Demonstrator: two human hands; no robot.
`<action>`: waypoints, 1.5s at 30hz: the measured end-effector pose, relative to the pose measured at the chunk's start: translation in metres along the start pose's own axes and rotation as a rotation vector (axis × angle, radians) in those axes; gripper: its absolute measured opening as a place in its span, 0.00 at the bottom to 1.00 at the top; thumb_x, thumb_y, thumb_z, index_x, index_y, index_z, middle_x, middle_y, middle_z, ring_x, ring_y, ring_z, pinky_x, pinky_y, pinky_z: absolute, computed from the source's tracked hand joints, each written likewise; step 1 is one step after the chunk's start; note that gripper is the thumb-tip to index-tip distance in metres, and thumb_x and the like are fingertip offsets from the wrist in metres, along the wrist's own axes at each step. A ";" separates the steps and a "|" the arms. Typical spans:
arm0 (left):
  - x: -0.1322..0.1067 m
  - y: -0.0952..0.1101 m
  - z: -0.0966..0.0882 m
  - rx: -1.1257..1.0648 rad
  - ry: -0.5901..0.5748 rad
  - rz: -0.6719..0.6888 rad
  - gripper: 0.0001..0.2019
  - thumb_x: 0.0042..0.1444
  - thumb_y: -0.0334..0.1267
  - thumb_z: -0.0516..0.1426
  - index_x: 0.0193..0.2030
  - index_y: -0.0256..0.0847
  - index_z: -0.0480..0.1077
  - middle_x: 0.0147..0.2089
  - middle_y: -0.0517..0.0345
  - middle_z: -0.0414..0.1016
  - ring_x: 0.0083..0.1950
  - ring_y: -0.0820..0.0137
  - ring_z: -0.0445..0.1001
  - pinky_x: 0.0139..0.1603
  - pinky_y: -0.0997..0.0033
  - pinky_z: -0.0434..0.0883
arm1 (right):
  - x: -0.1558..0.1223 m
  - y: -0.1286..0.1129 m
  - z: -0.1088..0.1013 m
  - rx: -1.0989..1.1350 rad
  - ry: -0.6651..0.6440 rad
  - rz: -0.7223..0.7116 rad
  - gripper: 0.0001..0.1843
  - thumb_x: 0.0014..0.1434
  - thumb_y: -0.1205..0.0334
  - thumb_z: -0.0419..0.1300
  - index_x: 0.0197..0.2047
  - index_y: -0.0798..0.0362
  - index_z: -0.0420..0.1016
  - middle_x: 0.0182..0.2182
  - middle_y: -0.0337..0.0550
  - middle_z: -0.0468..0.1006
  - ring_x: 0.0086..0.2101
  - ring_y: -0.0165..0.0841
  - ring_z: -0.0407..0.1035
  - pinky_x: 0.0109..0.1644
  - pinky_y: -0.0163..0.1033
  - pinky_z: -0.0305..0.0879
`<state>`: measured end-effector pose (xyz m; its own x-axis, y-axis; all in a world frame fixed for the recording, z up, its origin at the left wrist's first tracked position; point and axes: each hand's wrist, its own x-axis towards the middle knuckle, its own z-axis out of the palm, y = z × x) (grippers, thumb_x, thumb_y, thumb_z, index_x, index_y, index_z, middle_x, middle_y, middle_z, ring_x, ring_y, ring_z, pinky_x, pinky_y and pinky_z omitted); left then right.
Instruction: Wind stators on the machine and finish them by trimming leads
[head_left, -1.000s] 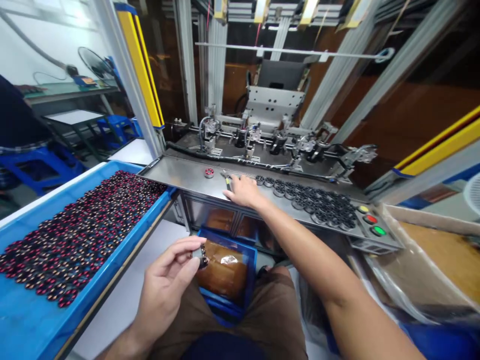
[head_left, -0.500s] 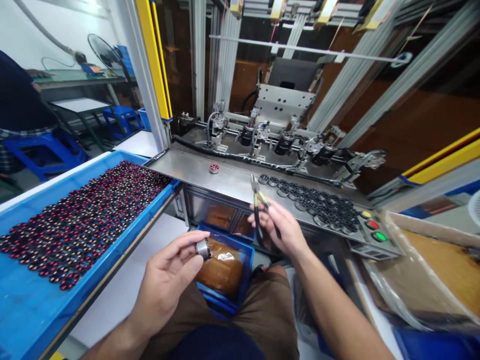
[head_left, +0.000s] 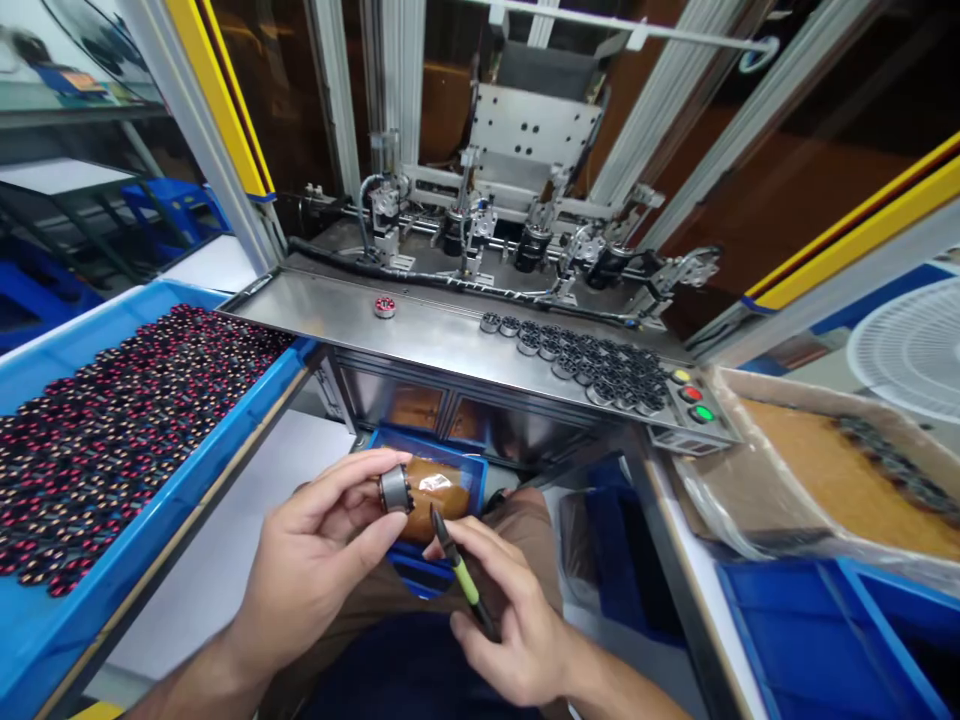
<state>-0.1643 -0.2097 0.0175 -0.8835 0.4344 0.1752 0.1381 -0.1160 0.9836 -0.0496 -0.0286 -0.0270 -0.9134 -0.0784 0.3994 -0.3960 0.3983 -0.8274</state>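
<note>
My left hand pinches a small round grey motor part between thumb and fingers, held over my lap. My right hand grips a pair of pliers with green-and-black handles. The tip of the pliers points up toward the part and lies just below it. Both hands are close together above a small blue bin lined with brown material.
A big blue tray at left holds many red-and-black wound parts. The steel machine shelf carries one red part, several black parts and coloured buttons. A lined box sits at right.
My right hand picked the pliers up from the steel shelf and brought them down to the part in my left hand. The view tilted down and right.
</note>
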 end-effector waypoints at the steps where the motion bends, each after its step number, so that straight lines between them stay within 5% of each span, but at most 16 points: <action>1: -0.001 0.001 0.000 0.005 -0.006 0.006 0.18 0.54 0.28 0.64 0.50 0.51 0.77 0.53 0.62 0.79 0.51 0.73 0.79 0.54 0.84 0.73 | 0.003 -0.001 0.000 0.003 0.004 -0.011 0.44 0.45 0.76 0.57 0.66 0.50 0.56 0.54 0.53 0.72 0.53 0.43 0.69 0.59 0.50 0.66; 16: -0.003 0.001 0.000 -0.041 -0.023 -0.048 0.17 0.54 0.28 0.64 0.49 0.50 0.77 0.53 0.61 0.79 0.51 0.73 0.79 0.54 0.84 0.72 | 0.008 0.003 0.008 0.040 0.006 -0.034 0.43 0.43 0.77 0.54 0.65 0.51 0.61 0.35 0.45 0.74 0.32 0.35 0.70 0.35 0.39 0.69; 25: -0.005 -0.012 -0.008 -0.061 -0.038 0.094 0.12 0.62 0.30 0.57 0.48 0.48 0.75 0.54 0.59 0.77 0.60 0.69 0.72 0.64 0.73 0.67 | 0.012 -0.009 0.001 -0.007 0.008 -0.025 0.44 0.41 0.75 0.53 0.64 0.51 0.61 0.42 0.46 0.76 0.39 0.36 0.74 0.46 0.39 0.71; 32: -0.008 -0.003 -0.003 0.095 0.029 0.150 0.13 0.61 0.27 0.57 0.46 0.50 0.75 0.53 0.63 0.77 0.58 0.73 0.72 0.63 0.76 0.67 | 0.018 -0.015 0.002 -0.014 0.030 -0.046 0.43 0.42 0.75 0.54 0.64 0.51 0.60 0.41 0.46 0.76 0.40 0.36 0.73 0.41 0.36 0.71; 45: -0.006 -0.001 -0.002 0.114 -0.035 0.177 0.14 0.60 0.26 0.57 0.46 0.49 0.75 0.51 0.60 0.78 0.57 0.72 0.74 0.59 0.75 0.71 | 0.018 -0.007 0.004 0.008 0.011 -0.018 0.41 0.41 0.75 0.53 0.62 0.51 0.65 0.33 0.43 0.75 0.31 0.36 0.71 0.34 0.39 0.70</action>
<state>-0.1602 -0.2134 0.0152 -0.8253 0.4470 0.3452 0.3410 -0.0927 0.9355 -0.0634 -0.0362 -0.0161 -0.9052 -0.0755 0.4182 -0.4128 0.3896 -0.8232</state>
